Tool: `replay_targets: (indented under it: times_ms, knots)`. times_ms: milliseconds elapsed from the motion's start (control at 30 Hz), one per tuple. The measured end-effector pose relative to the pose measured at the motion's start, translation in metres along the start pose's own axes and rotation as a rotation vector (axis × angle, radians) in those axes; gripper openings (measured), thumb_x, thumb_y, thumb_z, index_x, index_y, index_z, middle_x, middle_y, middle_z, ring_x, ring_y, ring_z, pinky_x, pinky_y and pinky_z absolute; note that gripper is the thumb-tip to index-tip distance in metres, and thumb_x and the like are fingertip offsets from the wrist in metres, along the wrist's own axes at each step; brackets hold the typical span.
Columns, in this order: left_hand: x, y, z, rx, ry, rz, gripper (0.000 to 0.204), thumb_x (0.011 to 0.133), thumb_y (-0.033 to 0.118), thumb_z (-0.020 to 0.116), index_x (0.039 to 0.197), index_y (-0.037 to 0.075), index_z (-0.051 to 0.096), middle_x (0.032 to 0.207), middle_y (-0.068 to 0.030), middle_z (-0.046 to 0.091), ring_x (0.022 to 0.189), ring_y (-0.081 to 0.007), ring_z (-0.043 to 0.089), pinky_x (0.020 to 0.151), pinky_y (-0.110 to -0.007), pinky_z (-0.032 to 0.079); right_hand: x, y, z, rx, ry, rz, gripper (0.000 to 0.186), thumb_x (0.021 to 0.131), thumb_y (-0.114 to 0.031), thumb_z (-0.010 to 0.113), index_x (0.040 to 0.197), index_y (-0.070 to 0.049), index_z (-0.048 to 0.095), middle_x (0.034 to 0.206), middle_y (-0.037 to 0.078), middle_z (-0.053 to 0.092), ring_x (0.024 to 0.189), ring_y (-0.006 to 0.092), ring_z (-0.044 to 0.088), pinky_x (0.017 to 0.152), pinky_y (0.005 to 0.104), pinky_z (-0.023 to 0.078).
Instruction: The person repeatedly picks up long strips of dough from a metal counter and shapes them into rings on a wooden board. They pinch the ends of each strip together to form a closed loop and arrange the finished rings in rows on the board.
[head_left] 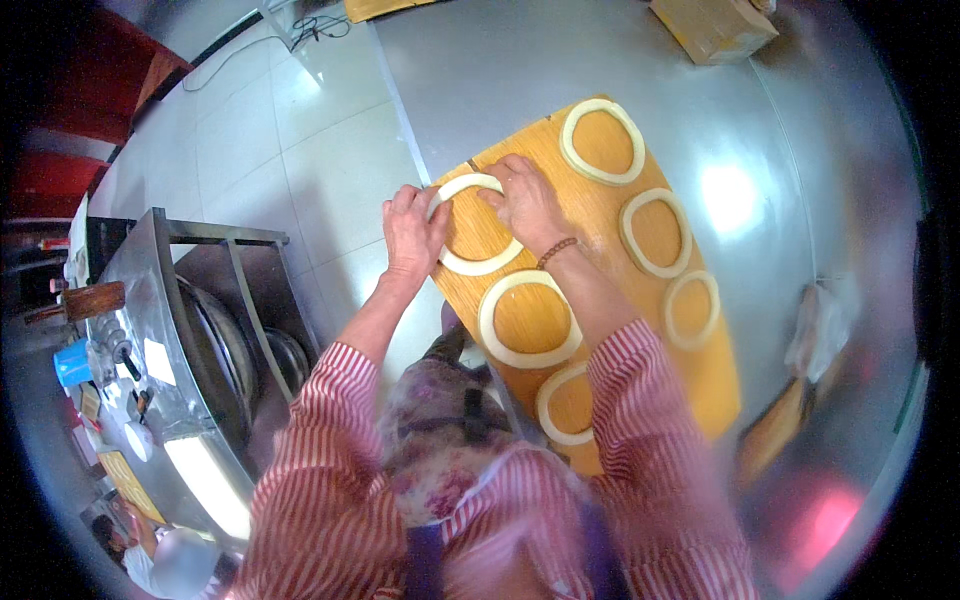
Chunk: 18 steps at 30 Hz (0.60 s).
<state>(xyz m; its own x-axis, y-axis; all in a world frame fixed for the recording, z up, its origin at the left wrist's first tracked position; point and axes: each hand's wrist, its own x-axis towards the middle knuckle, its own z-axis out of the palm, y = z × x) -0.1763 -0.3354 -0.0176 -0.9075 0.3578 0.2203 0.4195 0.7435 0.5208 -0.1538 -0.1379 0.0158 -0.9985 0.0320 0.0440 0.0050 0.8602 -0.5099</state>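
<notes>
A pale ring of dough (480, 268) lies at the far left corner of a yellow-brown wooden board (592, 215). My left hand (412, 228) is closed on the ring's left side, its fingers curled at the board's edge. Bent over the ring's upper right part is my right hand (525, 205), thumb and fingers pinching the dough. Part of the ring is hidden under both hands. Closest to it is another dough ring (488, 322), nearer to me. A third dough ring (548, 412) is partly covered by my right sleeve.
More dough rings rest along the board's right side, one (567, 140) at the far end. The board stands on a shiny metal table (480, 85). A cardboard box (715, 30) sits far right, a clear plastic bag (822, 325) at right. Left is a metal rack (225, 235); a person (165, 555) shows lower left.
</notes>
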Motion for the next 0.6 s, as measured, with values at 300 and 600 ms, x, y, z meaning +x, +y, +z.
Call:
replay_targets:
  times_ms: [300,600]
  knots:
    - [-0.007,0.010,-0.005,-0.049,0.089,-0.039,0.042,0.083,0.017,0.072,0.122,0.008,0.063,0.112,-0.0136,0.056,0.104,-0.0296,0.055,0.090,-0.043,0.041,-0.019,0.009,0.001,0.075,0.151,0.069,0.045,0.076,-0.016,0.077,0.117,0.000,0.065,0.114,0.016,0.062,0.110,0.0344,0.057,0.097,0.0426,0.046]
    - [-0.126,-0.002,-0.074,-0.242,0.095,-0.212,0.062,0.082,0.010,0.073,0.139,0.010,0.051,0.139,-0.0178,0.044,0.126,-0.0354,0.048,0.107,-0.044,0.041,-0.051,0.029,0.020,-0.089,0.126,0.149,0.074,0.076,-0.032,0.078,0.137,0.000,0.050,0.134,0.021,0.053,0.129,0.0372,0.046,0.111,0.0455,0.036]
